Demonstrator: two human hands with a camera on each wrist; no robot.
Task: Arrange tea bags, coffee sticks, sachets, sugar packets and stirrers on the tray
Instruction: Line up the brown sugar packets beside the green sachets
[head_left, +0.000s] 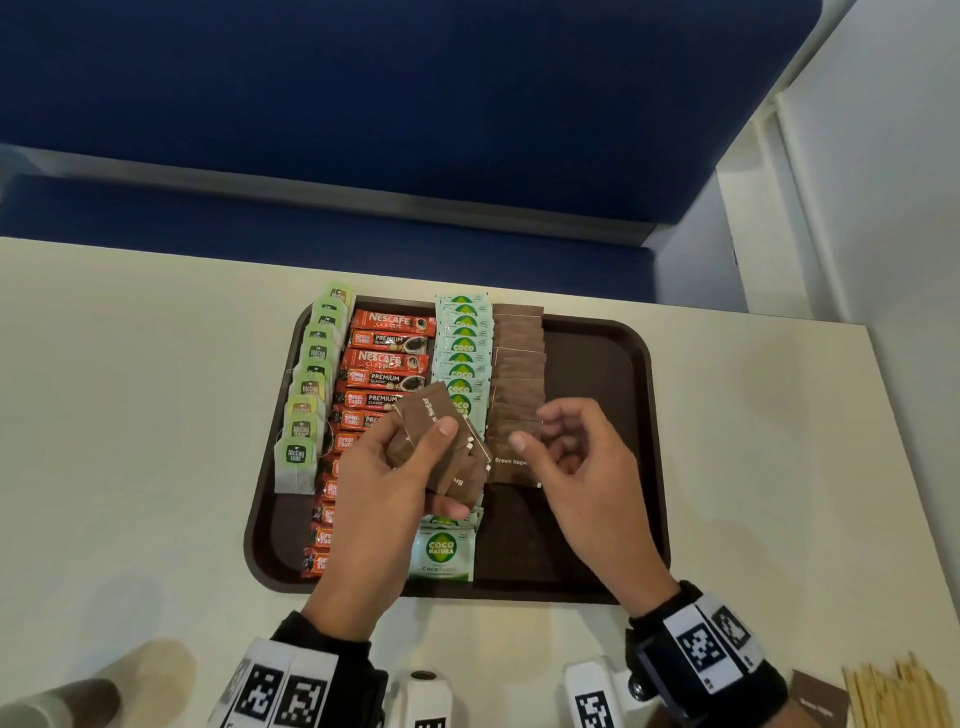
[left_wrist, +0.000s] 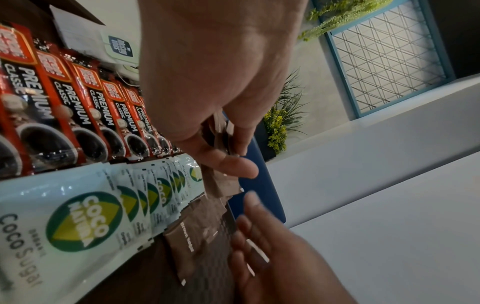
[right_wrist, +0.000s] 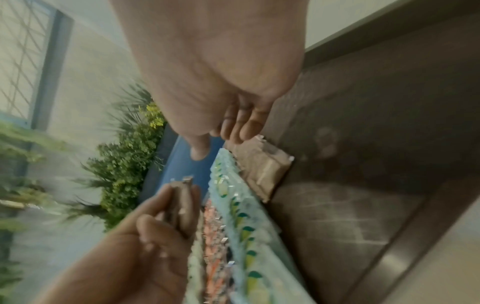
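Observation:
A dark brown tray (head_left: 647, 415) holds four rows: green tea bags (head_left: 306, 410), red coffee sticks (head_left: 387, 364), pale green coco sugar sachets (head_left: 462, 353) and brown sugar packets (head_left: 519, 374). My left hand (head_left: 449, 470) grips a fanned bunch of brown sugar packets (head_left: 428, 415) above the sachet row; the bunch (left_wrist: 221, 185) also shows under the thumb in the left wrist view. My right hand (head_left: 543, 447) hovers empty over the near end of the brown sugar row, fingers (right_wrist: 244, 131) loosely curled. The nearest laid packet (head_left: 511, 465) lies just below it.
Wooden stirrers (head_left: 893, 691) and one loose brown packet (head_left: 818, 699) lie on the white table (head_left: 130, 415) at the near right. A blurred round object (head_left: 62, 701) sits at the near left. The tray's right third (head_left: 597, 374) is bare. A blue bench lies beyond the table.

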